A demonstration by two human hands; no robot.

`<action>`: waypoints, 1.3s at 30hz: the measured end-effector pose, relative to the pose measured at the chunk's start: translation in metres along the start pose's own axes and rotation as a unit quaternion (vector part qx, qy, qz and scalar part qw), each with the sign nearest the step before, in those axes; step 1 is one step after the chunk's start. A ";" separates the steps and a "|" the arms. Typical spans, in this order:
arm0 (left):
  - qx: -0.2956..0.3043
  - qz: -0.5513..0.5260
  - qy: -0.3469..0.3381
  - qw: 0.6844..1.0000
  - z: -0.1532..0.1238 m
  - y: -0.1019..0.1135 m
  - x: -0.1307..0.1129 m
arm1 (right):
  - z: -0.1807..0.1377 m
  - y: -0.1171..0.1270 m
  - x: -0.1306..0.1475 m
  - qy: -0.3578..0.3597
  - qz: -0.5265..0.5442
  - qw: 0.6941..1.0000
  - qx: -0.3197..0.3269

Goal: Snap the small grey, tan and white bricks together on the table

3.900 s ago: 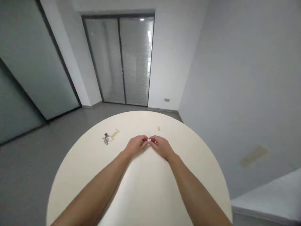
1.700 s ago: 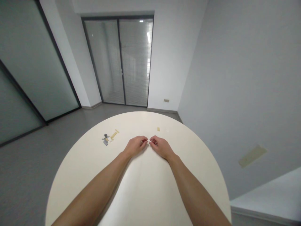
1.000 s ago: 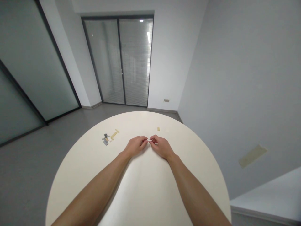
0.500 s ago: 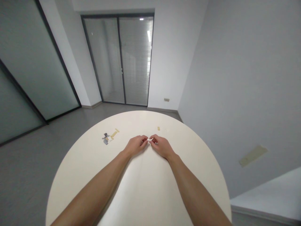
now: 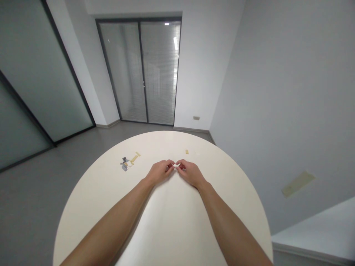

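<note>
A small white piece (image 5: 175, 165), over the counter (image 5: 172, 218), is in the pinching grip of both left hand (image 5: 161, 170) and right hand (image 5: 190, 172), which have barely shifted in the last second, so the fine handling seems still under way.

Office room around me, perhaps for meetings; exact use I cannot tell. At far side I face tall, dark-framed double glass panels (image 5: 140, 72), thin grey horizontal blind slats (image 5: 162, 92) showing through. On my left, black-framed, frosted greenish-grey glass partition (image 5: 33, 66), typical office fitting. Ahead, plain white far wall (image 5: 205, 66), small grey rectangular plate (image 5: 196, 118) set low on it. Right: flat pale-grey wall (image 5: 291, 92). Below, smooth grey floor (image 5: 27, 192) edged with grey skirting (image 5: 191, 129). Near, in front of me, round white smooth-topped table (image 5: 174, 229) of meeting-room kind.
</note>
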State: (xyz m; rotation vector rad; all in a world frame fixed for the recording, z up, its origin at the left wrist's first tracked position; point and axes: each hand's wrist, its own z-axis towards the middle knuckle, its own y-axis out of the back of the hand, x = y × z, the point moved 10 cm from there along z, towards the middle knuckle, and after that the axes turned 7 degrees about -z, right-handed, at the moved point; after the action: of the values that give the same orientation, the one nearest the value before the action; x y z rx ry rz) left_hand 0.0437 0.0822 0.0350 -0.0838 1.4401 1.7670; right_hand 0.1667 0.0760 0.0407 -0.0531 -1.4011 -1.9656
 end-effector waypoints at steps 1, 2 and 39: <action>0.001 0.000 0.002 1.000 0.000 0.000 0.000 | 0.000 0.000 0.000 0.000 -0.002 1.000 0.000; 0.003 0.000 0.004 1.000 0.000 0.000 0.000 | 0.000 0.000 0.000 0.000 -0.003 1.000 0.001; 0.001 0.003 -0.008 1.000 0.001 -0.002 0.002 | 0.001 0.005 0.006 0.021 0.028 0.999 -0.022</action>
State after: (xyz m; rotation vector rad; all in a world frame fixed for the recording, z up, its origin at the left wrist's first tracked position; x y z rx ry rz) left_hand 0.0443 0.0835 0.0326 -0.0653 1.4314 1.7674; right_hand 0.1645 0.0729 0.0483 -0.0705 -1.3158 -1.9401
